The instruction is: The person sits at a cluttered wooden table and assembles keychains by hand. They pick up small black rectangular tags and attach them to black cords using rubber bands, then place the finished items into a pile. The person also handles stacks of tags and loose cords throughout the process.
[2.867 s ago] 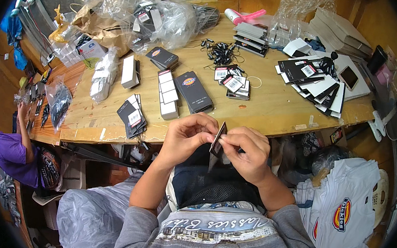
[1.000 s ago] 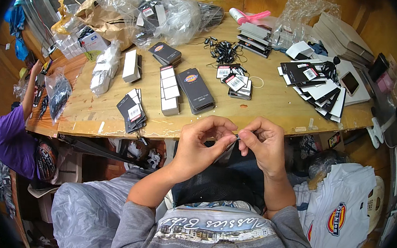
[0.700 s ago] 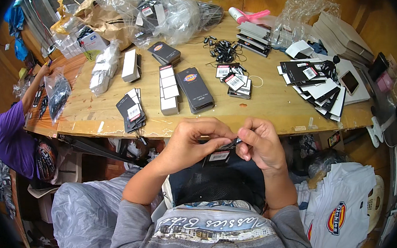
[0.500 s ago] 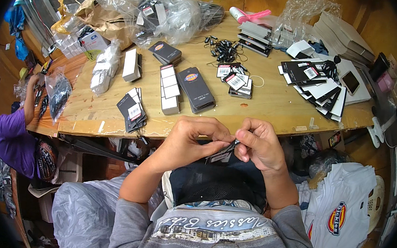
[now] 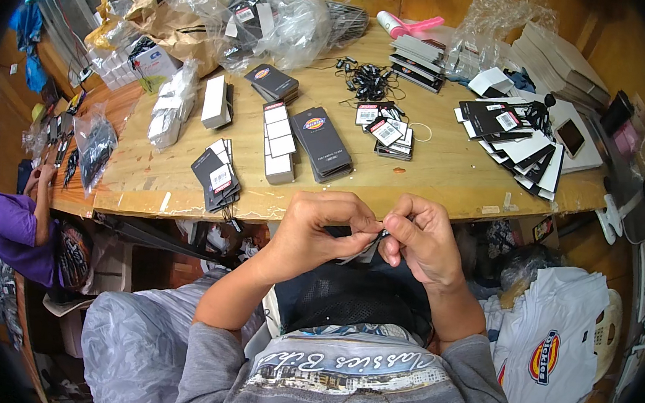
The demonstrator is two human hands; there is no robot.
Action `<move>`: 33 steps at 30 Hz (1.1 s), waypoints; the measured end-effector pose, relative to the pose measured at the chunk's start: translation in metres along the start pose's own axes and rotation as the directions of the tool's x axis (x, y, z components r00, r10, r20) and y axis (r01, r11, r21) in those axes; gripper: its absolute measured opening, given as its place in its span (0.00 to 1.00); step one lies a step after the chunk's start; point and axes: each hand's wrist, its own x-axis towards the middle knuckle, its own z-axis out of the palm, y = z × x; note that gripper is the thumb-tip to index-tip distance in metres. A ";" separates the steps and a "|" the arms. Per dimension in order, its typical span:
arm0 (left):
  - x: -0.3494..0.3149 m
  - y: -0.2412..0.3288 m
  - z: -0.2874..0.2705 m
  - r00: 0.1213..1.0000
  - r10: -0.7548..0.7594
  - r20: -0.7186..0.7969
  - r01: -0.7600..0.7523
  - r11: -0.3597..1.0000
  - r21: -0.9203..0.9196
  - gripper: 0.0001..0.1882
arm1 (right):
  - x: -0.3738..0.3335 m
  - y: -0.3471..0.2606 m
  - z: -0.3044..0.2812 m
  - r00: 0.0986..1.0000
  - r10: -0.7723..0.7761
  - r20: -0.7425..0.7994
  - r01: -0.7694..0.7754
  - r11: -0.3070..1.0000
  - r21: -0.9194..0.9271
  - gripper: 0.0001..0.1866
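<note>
My left hand (image 5: 327, 221) and my right hand (image 5: 425, 240) meet in front of the table's near edge, both closed in a pinch. Between their fingertips is a small black tag string (image 5: 382, 234); a dark hang tag seems to dangle below, mostly hidden by the fingers. Just beyond my hands stand a stack of black hang tags (image 5: 322, 151) and a stack of white-labelled tags (image 5: 278, 151). A fanned pile of strung tags (image 5: 216, 175) lies at the left near edge. Farther back sits a heap of black tag strings (image 5: 367, 81), with barcoded tags (image 5: 387, 133) before it.
A large fan of tags (image 5: 516, 142) and a phone (image 5: 570, 136) lie at the right. Plastic bags (image 5: 291, 34) crowd the back. White shirts (image 5: 557, 322) are piled at my right, a grey plastic bag (image 5: 133, 346) at my left. A person in purple (image 5: 17, 228) works at far left.
My hands stay pinched together with only slight finger movement, and the hanging tag shows less. The person at far left has brought their hands lower and nearer to themselves.
</note>
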 end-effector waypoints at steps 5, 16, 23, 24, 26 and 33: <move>-0.002 -0.004 -0.004 1.000 -0.014 -0.006 0.013 0.997 -0.069 0.02 | 0.004 -0.003 0.002 0.999 -0.009 0.037 0.013 0.994 -0.105 0.06; -0.005 0.007 -0.020 0.994 0.113 -0.011 -0.112 0.992 0.067 0.05 | 0.012 -0.005 0.014 0.991 0.075 0.112 -0.069 0.996 -0.060 0.08; -0.009 0.002 -0.022 0.997 0.075 0.033 -0.077 0.995 0.070 0.05 | 0.011 -0.004 0.014 0.994 0.062 0.092 -0.046 0.985 -0.164 0.07; -0.009 0.000 -0.026 0.997 0.027 0.072 -0.031 0.998 0.055 0.07 | 0.012 -0.006 0.013 0.992 0.070 0.100 -0.050 0.979 -0.198 0.07; -0.008 -0.004 -0.030 0.992 -0.053 0.115 0.063 0.994 -0.089 0.14 | 0.014 -0.017 0.017 0.986 0.101 0.132 -0.068 0.969 -0.238 0.07; -0.033 -0.012 -0.035 0.927 -0.279 0.250 0.337 0.913 -0.230 0.08 | 0.018 -0.048 0.035 0.966 0.102 0.239 -0.008 0.931 -0.366 0.05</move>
